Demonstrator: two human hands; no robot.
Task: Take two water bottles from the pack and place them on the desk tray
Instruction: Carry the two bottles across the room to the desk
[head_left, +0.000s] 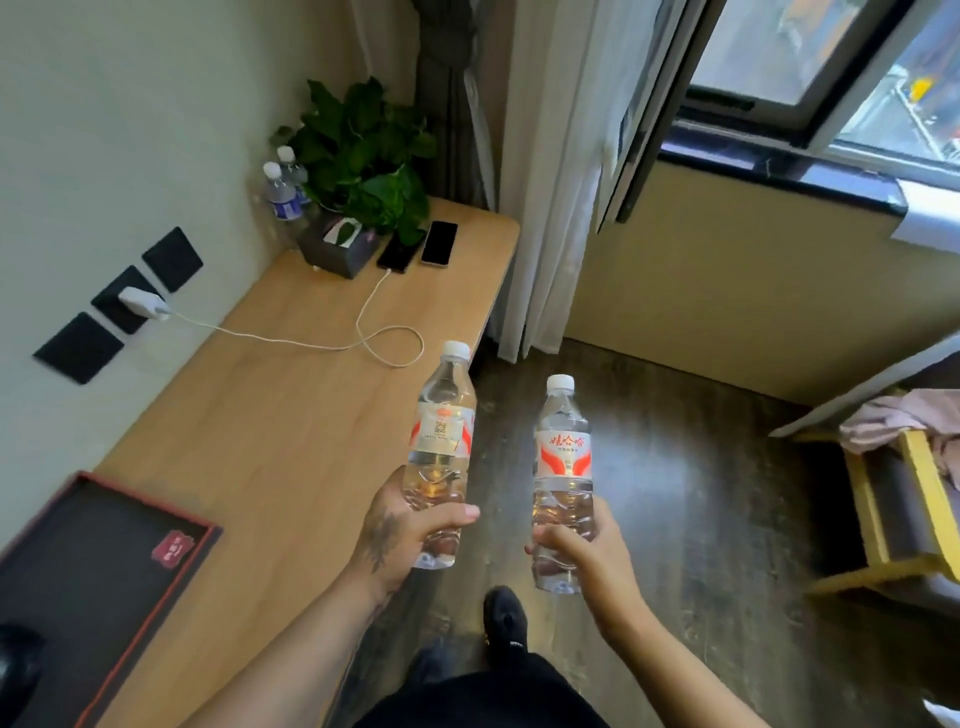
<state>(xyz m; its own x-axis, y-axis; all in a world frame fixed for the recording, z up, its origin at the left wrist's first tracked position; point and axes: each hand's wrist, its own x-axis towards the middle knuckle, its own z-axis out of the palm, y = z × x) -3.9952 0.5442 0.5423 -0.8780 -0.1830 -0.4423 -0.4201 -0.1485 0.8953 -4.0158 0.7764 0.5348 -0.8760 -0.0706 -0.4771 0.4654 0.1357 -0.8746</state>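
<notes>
The left hand (400, 525) and right hand (582, 545) each grip an upright water bottle, left bottle (441, 447), right bottle (563, 467); carrying step, next swing both down-left to the dark tray (78, 571) at lower left

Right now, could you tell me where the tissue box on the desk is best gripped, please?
Grip the tissue box across its two long side walls, coming from above at the near end. The plant overhangs its far end, and a phone lies close beside it.
</notes>
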